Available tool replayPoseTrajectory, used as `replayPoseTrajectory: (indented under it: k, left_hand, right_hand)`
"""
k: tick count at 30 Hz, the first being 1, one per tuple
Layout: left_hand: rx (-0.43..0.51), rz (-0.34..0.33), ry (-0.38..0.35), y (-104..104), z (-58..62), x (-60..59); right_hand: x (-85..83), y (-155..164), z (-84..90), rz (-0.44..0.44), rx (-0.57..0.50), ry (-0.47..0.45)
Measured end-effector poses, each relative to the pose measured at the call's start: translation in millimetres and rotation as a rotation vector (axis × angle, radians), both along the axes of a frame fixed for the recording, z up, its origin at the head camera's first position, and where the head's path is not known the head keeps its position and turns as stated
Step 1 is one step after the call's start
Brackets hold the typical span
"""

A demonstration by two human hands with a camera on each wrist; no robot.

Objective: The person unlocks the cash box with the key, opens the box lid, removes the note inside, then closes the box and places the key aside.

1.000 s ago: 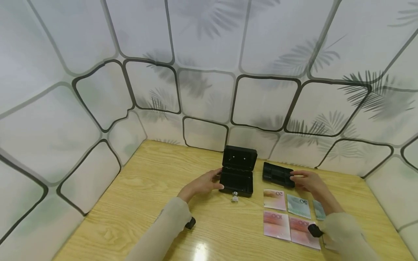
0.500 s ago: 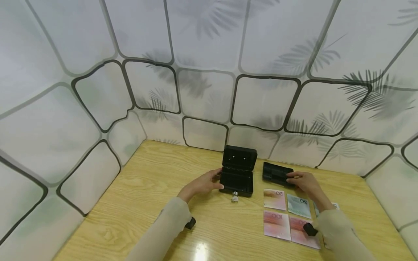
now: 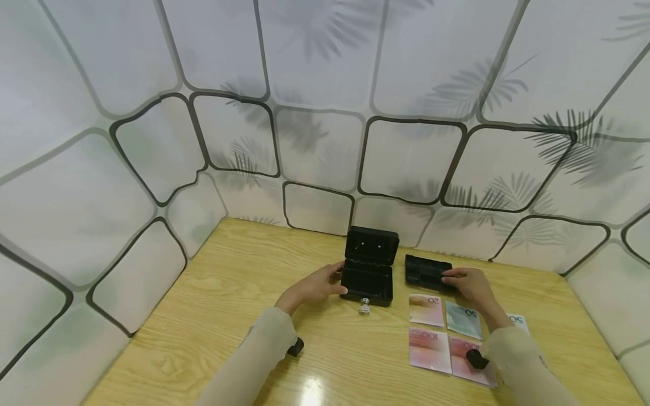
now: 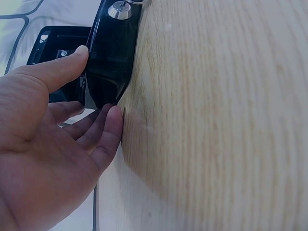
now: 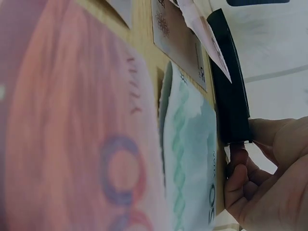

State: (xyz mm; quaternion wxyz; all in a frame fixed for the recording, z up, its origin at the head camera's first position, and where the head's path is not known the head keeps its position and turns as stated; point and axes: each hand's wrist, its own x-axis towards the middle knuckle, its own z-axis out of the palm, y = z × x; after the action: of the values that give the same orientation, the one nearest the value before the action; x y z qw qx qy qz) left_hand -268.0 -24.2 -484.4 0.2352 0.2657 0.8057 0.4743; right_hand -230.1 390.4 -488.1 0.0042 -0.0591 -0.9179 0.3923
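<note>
A black metal cash box [image 3: 367, 281] stands with its lid raised near the back of the table, keys [image 3: 364, 306] hanging at its front lock [image 4: 119, 10]. My left hand [image 3: 315, 286] holds the box's left front corner; in the left wrist view the thumb lies at the upper rim and the fingers bend against the side near the table. To the right of the box is a black compartment tray [image 3: 426, 272]. My right hand [image 3: 469, 285] pinches its right end, thumb on one face and curled fingers at the other in the right wrist view.
In front of the tray lie banknotes in rows: a 20 note [image 3: 425, 309], a green 50 note [image 3: 463, 320] and pink 100 notes [image 3: 429, 349]. Another 50 note [image 3: 519, 321] shows beside my right sleeve. A patterned curtain [image 3: 325, 146] borders the wooden table's back edge.
The tray has shifted slightly left toward the cash box and turned a little, my right hand moving left with it. My left hand and the cash box stay put.
</note>
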Motion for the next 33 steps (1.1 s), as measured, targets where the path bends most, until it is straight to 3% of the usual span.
replayPoseTrajectory:
  k: [12,23,33]
  left_hand:
    - [0.003,-0.007,-0.002,0.1,-1.0,-1.7]
    - [-0.005,-0.007,0.004,1.3,-0.9,-3.2]
    - [-0.01,0.001,-0.01,1.4,0.6,-1.4]
  right_hand:
    - [4.0,10.3,-1.0,-0.002,-0.004,0.005]
    - [12.7,0.8,19.6,-0.022,-0.131,-0.025]
    - [23.9,-8.0,35.9,0.003,-0.127,-0.025]
